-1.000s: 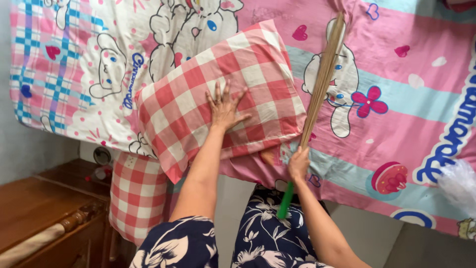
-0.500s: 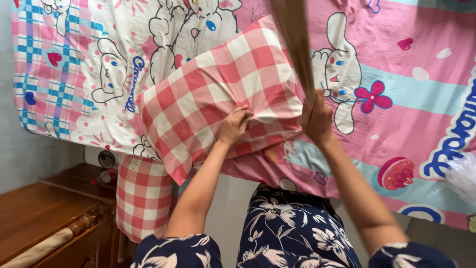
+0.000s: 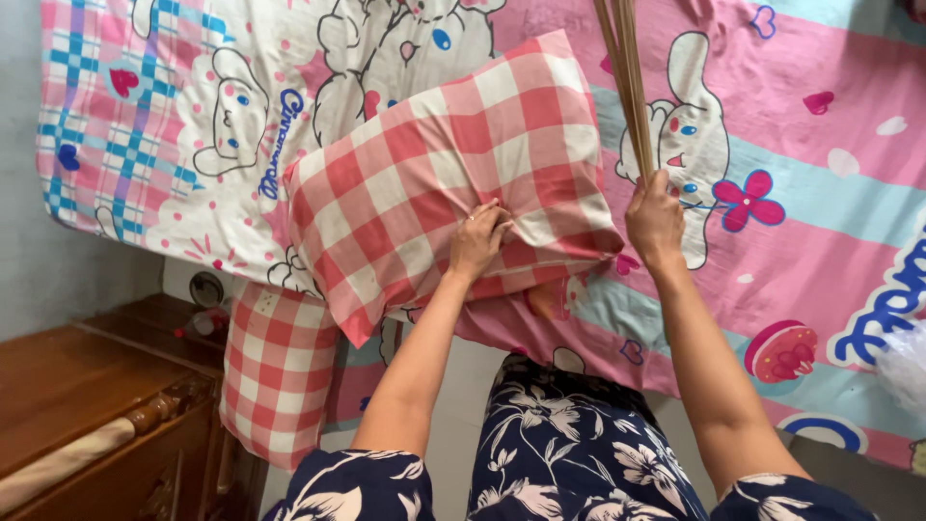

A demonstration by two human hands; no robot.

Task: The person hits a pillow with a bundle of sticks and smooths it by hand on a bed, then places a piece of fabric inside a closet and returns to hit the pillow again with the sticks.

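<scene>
At the far left, a wooden cabinet [image 3: 87, 405], and beside it a second red-and-white checked pillow [image 3: 278, 371] hanging off the bed edge. On the pink cartoon sheet [image 3: 820, 193], blue lettering curves at the far right. In the middle lies the plump checked pillow [image 3: 434, 174]; my left hand [image 3: 477, 236] has its fingers closed, pinching a fold of its cover. My right hand [image 3: 654, 220] is wrapped tight around a bundle of thin tan broom sticks [image 3: 625, 77] held upright just right of the pillow.

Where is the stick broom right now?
In the head view the stick broom is upper centre-right, held upright in the right hand, just right of the red checked pillow that the left hand pinches, over the pink cartoon bedsheet.
</scene>
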